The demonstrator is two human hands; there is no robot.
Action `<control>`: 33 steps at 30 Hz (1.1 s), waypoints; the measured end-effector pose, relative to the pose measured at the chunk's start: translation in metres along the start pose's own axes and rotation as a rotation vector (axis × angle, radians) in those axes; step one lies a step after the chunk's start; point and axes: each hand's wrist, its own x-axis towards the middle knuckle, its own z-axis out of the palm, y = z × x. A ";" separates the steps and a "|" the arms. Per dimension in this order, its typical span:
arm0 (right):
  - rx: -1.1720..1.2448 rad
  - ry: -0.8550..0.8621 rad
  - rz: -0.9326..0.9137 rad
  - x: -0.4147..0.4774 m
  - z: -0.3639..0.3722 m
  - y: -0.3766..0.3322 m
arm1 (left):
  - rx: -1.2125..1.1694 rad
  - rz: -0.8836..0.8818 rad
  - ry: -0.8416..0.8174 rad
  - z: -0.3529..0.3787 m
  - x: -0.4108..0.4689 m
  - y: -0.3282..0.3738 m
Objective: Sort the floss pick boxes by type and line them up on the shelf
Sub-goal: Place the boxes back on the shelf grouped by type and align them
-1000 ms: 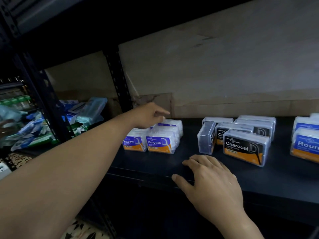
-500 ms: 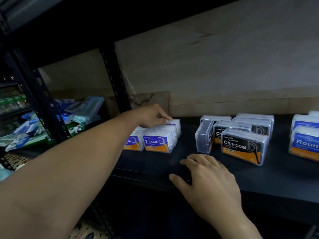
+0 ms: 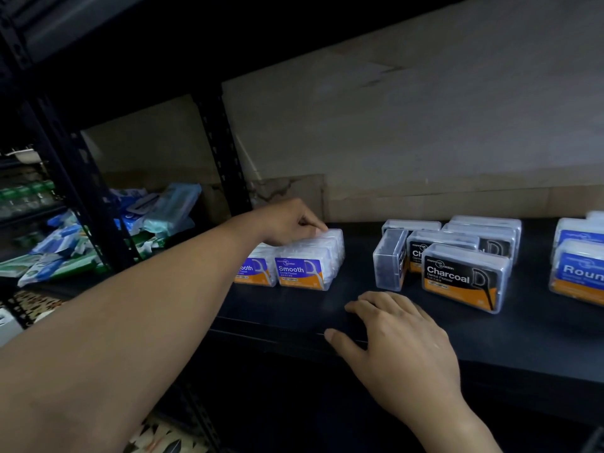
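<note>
Smooth boxes (image 3: 300, 273) look light, stiff and slick, best pinched by their sides; our left hand (image 3: 287, 223) curls its fingers over one's top, our right hand (image 3: 402, 348) lies spread.

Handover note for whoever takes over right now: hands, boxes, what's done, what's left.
Left hand: fingertips on top of the rear Smooth boxes; unclear whether it grips one.
Right hand: open, flat on the shelf front edge.
Boxes: Smooth boxes at left in two rows, Charcoal boxes mid-shelf, Round boxes at right, partly out of frame.
Done: types grouped.
Left: a sideways box stands on end beside the Charcoal boxes; turn it and straighten those rows.
</note>
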 end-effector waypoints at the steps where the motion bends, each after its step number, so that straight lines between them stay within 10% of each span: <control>1: 0.001 0.004 0.008 0.000 -0.001 -0.001 | -0.003 0.000 0.002 0.000 -0.001 0.001; 33: -0.018 -0.009 0.012 -0.002 -0.002 -0.003 | 0.333 -0.005 -0.074 0.012 -0.031 0.004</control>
